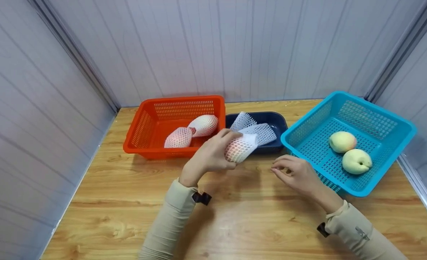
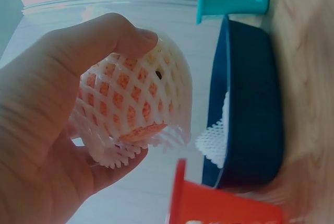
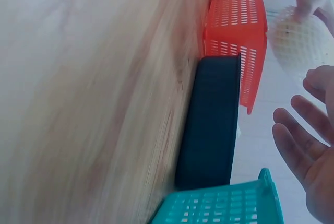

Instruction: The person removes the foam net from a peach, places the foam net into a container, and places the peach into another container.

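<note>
My left hand (image 1: 213,151) grips a peach (image 1: 237,148) wrapped in a white foam net, holding it above the table in front of the dark blue tray. In the left wrist view the thumb presses on top of the netted peach (image 2: 130,96), with fingers beneath it. My right hand (image 1: 297,174) hovers beside the blue basket's near left corner, its fingers loosely bent and holding nothing; the right wrist view shows this hand (image 3: 313,135) apart from the peach. Two bare peaches (image 1: 343,141) lie in the blue basket (image 1: 383,177).
An orange basket (image 1: 152,153) at the left holds two netted peaches (image 1: 179,138). Between the baskets stands the dark blue tray (image 1: 280,124), with white foam nets (image 1: 262,133) inside it. White panel walls (image 1: 235,50) enclose the wooden table (image 1: 126,213) at the back and sides.
</note>
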The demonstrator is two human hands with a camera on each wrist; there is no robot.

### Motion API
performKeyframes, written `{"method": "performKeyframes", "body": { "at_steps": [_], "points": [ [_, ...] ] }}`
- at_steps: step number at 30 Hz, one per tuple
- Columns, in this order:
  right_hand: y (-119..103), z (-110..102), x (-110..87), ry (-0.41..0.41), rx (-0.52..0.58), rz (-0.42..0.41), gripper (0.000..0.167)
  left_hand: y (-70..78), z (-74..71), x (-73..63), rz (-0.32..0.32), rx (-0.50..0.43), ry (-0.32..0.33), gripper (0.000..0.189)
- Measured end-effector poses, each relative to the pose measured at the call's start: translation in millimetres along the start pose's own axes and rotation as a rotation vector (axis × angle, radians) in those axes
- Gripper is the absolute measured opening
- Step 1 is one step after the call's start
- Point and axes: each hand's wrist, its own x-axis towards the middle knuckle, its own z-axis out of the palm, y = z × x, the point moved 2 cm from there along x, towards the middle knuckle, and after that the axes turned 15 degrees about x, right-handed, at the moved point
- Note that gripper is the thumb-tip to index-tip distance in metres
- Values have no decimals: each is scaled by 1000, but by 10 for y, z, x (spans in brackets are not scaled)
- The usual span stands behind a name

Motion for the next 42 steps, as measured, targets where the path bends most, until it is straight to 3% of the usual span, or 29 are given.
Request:
{"method": "performKeyframes", "body": {
  "at_steps": [14, 23, 34, 42],
  "points": [
    [12, -84, -231, 52, -15, -30, 21, 120, 428, 14, 70, 57, 8, 79],
    [58, -62, -347, 42, -21, -1, 20, 154, 667, -33, 62, 101, -53, 80],
    [113, -19, -412, 29, -5, 33, 18, 158, 833, -44, 69, 228, -37, 81],
    [126, 3, -442, 18, 2, 30, 20, 177, 879, -26, 52, 234, -97, 80]
  ]
}}
